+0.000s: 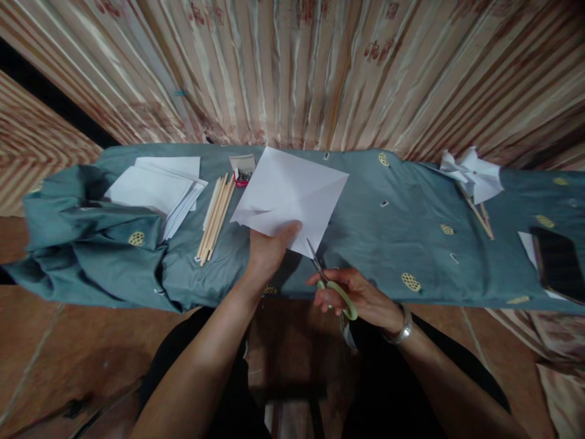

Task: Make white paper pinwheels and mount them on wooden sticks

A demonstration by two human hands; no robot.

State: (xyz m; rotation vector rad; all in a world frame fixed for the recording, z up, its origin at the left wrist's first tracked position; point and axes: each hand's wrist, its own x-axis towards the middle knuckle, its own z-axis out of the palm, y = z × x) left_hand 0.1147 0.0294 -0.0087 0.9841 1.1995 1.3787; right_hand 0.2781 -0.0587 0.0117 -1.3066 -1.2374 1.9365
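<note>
Dead centre, the creased white paper square [304,189] was pinched towards six o'clock by the left hand [268,251], while green-handled scissors [318,266] were gripped by the right hand [356,294] at its five-o'clock corner! A crooked cut seemed risked if that free corner flexed.

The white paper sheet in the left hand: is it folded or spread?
Spread. The white paper sheet shows a broad face with its four corners apart, though faint creases mark it.

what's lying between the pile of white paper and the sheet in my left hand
In the head view, a group of thin sticks and, nearer the sheet, a small open red box lie between them.
</note>
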